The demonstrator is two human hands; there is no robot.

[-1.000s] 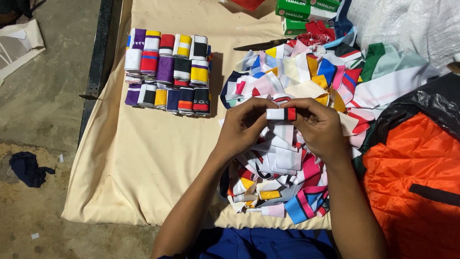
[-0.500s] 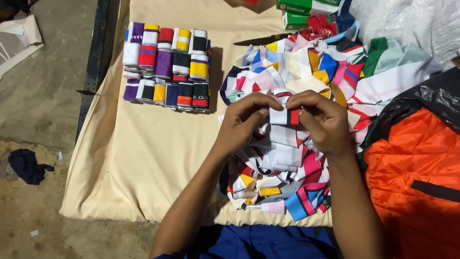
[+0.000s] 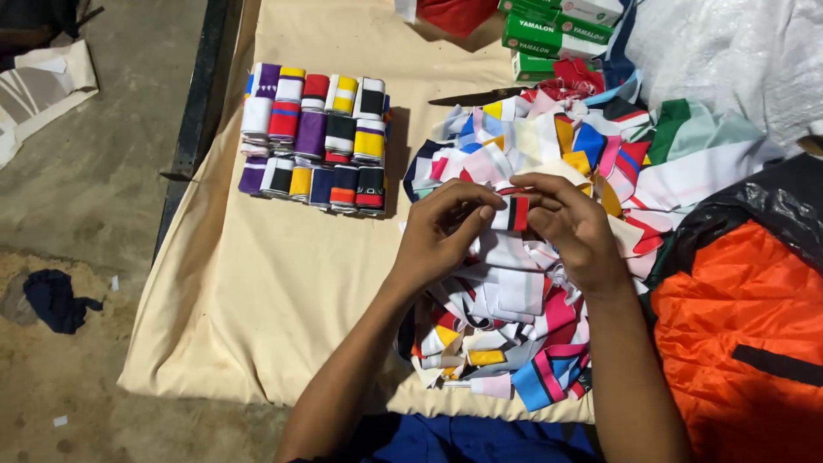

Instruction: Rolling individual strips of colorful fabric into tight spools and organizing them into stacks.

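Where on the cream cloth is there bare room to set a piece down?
The cream cloth lies bare between the neat block of folded striped bands, the left hand and the cloth's near edge. A smaller bare patch lies beyond the block. It is crowded under both hands: the loose heap of coloured strips reaches the orange fabric.

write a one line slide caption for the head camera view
Both hands, left hand and right hand, pinch a striped fabric strip above a loose pile, beside neatly stacked folded strips.

2 hands (image 3: 506,227), about 15 folded fabric bundles (image 3: 317,137), 3 green boxes (image 3: 553,34), 1 scissors (image 3: 476,97)
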